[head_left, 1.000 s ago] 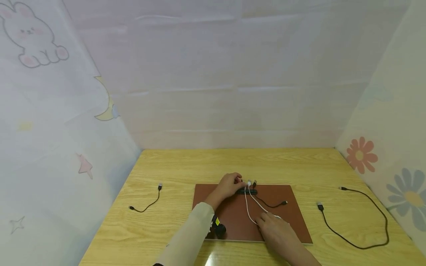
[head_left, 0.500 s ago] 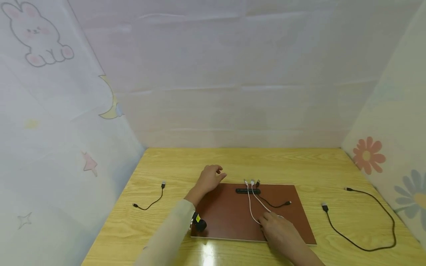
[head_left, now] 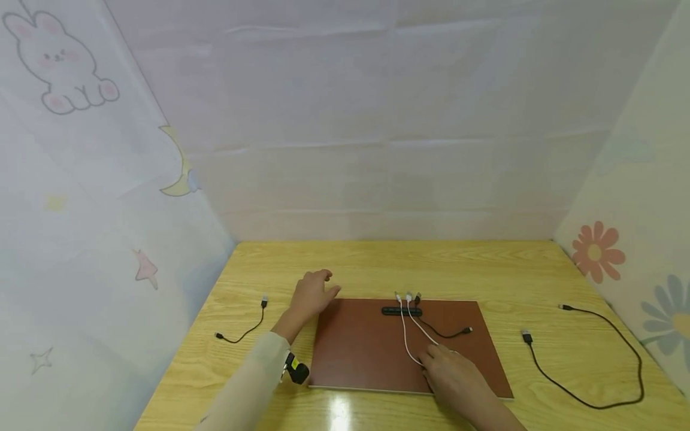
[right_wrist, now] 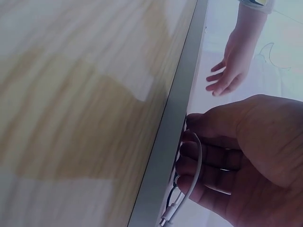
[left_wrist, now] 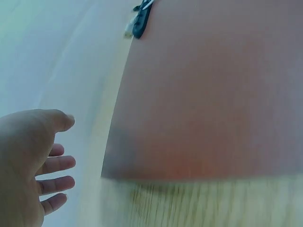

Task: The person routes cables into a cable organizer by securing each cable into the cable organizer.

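My left hand (head_left: pixel 311 294) is raised beside the far left corner of a reddish-brown board (head_left: pixel 356 344), its fingers loosely spread and holding nothing. In the left wrist view the same hand (left_wrist: pixel 28 161) stands apart from the board's edge. A black cable clip strip (head_left: pixel 401 311) sits near the board's far edge, with a white cable (head_left: pixel 405 336) and a short black cable (head_left: pixel 439 333) running from it. Two white plugs and a black one stick out past it. My right hand (head_left: pixel 453 374) rests low on the board; in the right wrist view its curled fingers pinch the white cable (right_wrist: pixel 199 161).
A short black USB cable (head_left: pixel 250 327) lies on the wooden table (head_left: pixel 280 263) left of the board. To the right a longer black USB cable (head_left: pixel 582 404) curves across the wood. Patterned sheets (head_left: pixel 345 179) enclose the table at the back and sides.
My left hand has let go at the clip strip and moved left, off the board, uncovering the strip. The right hand stays on the white cable.
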The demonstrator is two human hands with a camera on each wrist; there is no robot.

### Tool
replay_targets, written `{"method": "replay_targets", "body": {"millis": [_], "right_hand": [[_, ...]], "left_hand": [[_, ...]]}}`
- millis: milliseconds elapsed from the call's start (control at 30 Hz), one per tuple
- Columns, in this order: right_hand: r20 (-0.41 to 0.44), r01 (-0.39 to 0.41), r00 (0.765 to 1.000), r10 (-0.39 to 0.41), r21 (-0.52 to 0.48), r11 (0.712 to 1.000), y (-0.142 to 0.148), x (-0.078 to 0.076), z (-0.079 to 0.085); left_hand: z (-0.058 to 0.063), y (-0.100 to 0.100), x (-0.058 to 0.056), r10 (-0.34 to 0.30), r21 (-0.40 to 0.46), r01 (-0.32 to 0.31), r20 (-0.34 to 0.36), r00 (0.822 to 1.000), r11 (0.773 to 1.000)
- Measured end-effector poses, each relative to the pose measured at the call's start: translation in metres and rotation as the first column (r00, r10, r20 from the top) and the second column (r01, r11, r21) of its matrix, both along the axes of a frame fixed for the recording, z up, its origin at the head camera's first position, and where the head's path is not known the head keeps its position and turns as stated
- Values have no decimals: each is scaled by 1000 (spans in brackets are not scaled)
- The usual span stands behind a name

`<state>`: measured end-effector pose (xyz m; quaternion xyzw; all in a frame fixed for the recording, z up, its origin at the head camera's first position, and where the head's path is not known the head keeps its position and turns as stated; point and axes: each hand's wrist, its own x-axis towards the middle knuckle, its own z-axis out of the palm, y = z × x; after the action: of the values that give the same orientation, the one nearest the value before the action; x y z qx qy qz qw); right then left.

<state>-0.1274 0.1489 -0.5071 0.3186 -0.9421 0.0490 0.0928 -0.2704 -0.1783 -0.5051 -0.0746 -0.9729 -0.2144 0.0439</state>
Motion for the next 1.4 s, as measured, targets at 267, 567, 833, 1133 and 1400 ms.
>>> {"method": "replay_targets", "body": {"millis": [267, 567, 833, 1133, 1400], "right_hand": [[20, 5, 1000, -5, -13, 1000, 0, -1, -1], [11, -7, 1000, 7, -24, 1000, 2, -1, -3], [-1, -12, 1000, 12, -13, 1000, 2, -1, -4], [-21, -17, 1000, 17, -18, 1000, 3, -1, -3], [-6, -4, 1000, 4, -12, 1000, 3, -1, -4]], "left_hand": [[6, -39, 16, 131, -23, -132, -36, 991, 991], [10, -73, 30, 197, -58, -200, -52, 979, 978], [7, -93, 39, 252, -84, -254, -30, 967, 964], [3, -109, 45, 274, -120, -276, -33, 961, 953], [-3, -126, 48, 304, -160, -299, 5, 953, 941]]}}
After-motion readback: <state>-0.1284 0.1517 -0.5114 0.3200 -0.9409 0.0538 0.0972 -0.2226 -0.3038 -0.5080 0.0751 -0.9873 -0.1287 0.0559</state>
